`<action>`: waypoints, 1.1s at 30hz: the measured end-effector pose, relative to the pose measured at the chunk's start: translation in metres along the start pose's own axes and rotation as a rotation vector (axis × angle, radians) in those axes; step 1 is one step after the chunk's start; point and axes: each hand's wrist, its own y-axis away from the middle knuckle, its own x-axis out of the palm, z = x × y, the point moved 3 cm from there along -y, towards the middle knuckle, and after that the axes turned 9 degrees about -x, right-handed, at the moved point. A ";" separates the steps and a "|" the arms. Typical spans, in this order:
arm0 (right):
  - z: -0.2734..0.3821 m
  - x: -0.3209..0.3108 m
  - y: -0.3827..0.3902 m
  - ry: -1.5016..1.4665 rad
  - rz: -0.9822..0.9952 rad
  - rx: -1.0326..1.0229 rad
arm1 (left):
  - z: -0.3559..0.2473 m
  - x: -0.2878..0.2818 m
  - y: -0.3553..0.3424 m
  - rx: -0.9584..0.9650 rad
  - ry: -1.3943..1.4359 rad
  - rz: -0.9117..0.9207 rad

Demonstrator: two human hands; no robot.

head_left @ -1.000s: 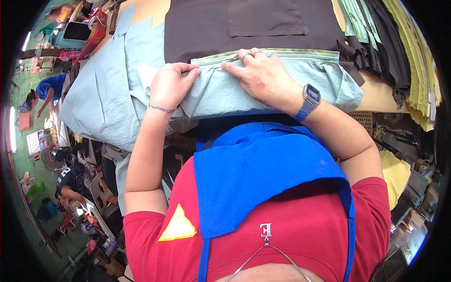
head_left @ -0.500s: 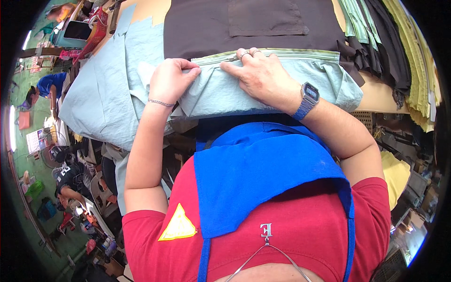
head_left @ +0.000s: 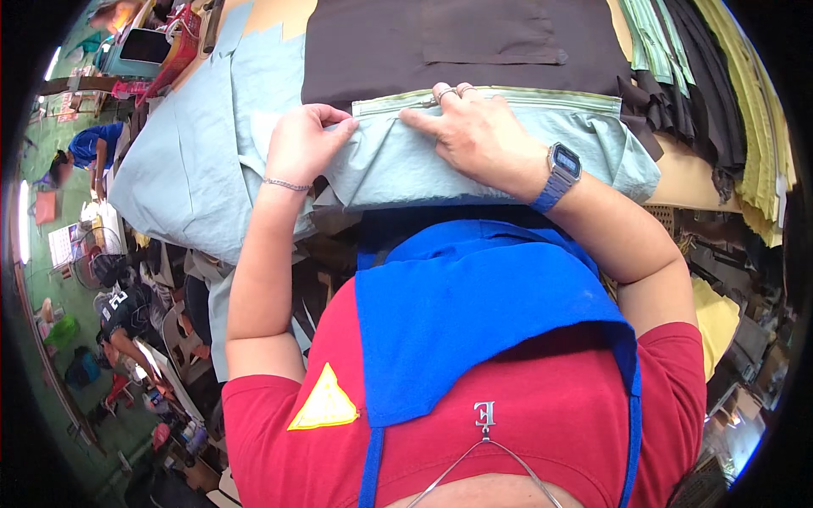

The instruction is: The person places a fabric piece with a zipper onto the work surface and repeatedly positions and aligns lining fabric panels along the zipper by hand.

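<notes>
A striped pale-green zipper strip (head_left: 542, 102) runs across the worktable along the seam between dark brown cloth (head_left: 364, 51) and light blue cloth (head_left: 508, 188). At the strip's left end, my left hand (head_left: 303, 142) is closed, thumb and forefinger pinching the edge of the light blue cloth. My right hand (head_left: 483, 140) rests on the strip and cloth with its fingers apart, two ringed fingers on the strip and one digit pointing left. A small metal zipper pull seems to show beside those fingers. The brown cloth carries a stitched patch pocket (head_left: 495, 34).
More light blue cloth (head_left: 186, 152) spreads left and hangs over the table edge. Brown, striped and yellow cloth pieces (head_left: 758, 127) lie stacked at the right. A red basket (head_left: 176, 55) sits far left. Beyond it, two people (head_left: 95, 146) are at work.
The whole view has shifted slightly. Both hands keep nearly the same places on the cloth and zipper strip.
</notes>
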 end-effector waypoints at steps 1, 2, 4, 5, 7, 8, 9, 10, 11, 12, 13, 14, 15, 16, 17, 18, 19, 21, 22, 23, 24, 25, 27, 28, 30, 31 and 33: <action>-0.001 0.001 0.000 0.009 -0.015 0.002 | 0.000 -0.001 -0.001 -0.006 -0.010 0.017; -0.001 0.002 0.000 0.017 -0.030 0.004 | 0.002 -0.001 -0.003 -0.007 -0.009 0.018; 0.000 0.002 -0.001 0.015 -0.027 0.002 | 0.005 -0.002 -0.006 0.024 -0.003 0.026; 0.000 0.002 -0.002 0.013 -0.026 0.001 | 0.006 -0.003 -0.007 0.023 -0.003 0.025; -0.001 0.004 -0.001 0.030 -0.041 -0.004 | 0.002 -0.004 -0.009 -0.020 -0.026 0.067; -0.002 0.004 0.000 0.047 -0.058 -0.009 | 0.001 -0.004 -0.012 -0.019 -0.025 0.067; -0.001 0.003 0.000 0.046 -0.056 -0.011 | 0.001 -0.005 -0.013 -0.019 -0.041 0.072; -0.001 0.001 -0.001 0.038 -0.036 -0.006 | 0.001 -0.006 -0.015 -0.019 -0.057 0.075; -0.001 0.000 -0.002 0.031 -0.016 -0.001 | 0.001 -0.008 -0.017 -0.020 -0.056 0.074; -0.001 0.000 -0.001 0.033 -0.016 0.001 | 0.000 -0.008 -0.019 -0.018 -0.046 0.102; -0.001 0.000 -0.001 0.033 -0.028 -0.004 | -0.002 -0.008 -0.021 -0.014 -0.036 0.129; -0.001 -0.002 0.000 0.035 -0.041 -0.008 | -0.002 -0.010 -0.022 -0.007 -0.034 0.128; -0.002 -0.002 0.000 0.048 -0.042 -0.003 | -0.004 -0.010 -0.026 -0.009 -0.069 0.159; 0.000 -0.002 -0.003 0.045 -0.034 -0.006 | -0.005 -0.010 -0.031 -0.008 -0.104 0.189; 0.003 0.000 -0.005 0.045 -0.026 -0.007 | -0.004 -0.013 -0.032 0.011 -0.100 0.187; 0.005 0.004 -0.005 0.066 -0.049 -0.020 | -0.002 -0.014 -0.036 0.001 -0.098 0.215; 0.007 0.009 -0.001 0.098 -0.167 -0.053 | 0.000 -0.013 -0.039 -0.005 -0.098 0.245; 0.004 0.016 0.011 0.090 -0.237 -0.077 | 0.011 -0.010 -0.047 -0.019 -0.084 0.280; 0.002 0.014 0.021 0.111 -0.232 -0.060 | 0.012 -0.011 -0.045 -0.047 -0.027 0.287; -0.003 0.012 0.034 0.142 -0.189 -0.018 | 0.011 -0.009 -0.045 -0.023 -0.022 0.295; -0.009 0.007 0.045 0.171 -0.148 0.021 | 0.008 -0.009 -0.043 -0.046 0.002 0.306; -0.014 -0.003 0.056 0.185 -0.146 0.025 | 0.009 -0.011 -0.043 -0.077 0.029 0.311; -0.031 -0.027 0.084 0.221 -0.022 0.144 | 0.014 -0.009 -0.045 -0.053 0.062 0.301; -0.037 -0.037 0.096 0.229 -0.020 0.143 | 0.014 -0.008 -0.046 -0.056 0.084 0.300; -0.050 -0.055 0.120 0.347 0.027 0.199 | 0.012 -0.008 -0.046 -0.055 0.111 0.296; -0.056 -0.061 0.130 0.352 0.028 0.196 | 0.010 -0.008 -0.045 -0.048 0.110 0.294; -0.069 -0.074 0.143 0.506 0.012 0.181 | 0.005 -0.009 -0.043 -0.035 0.110 0.289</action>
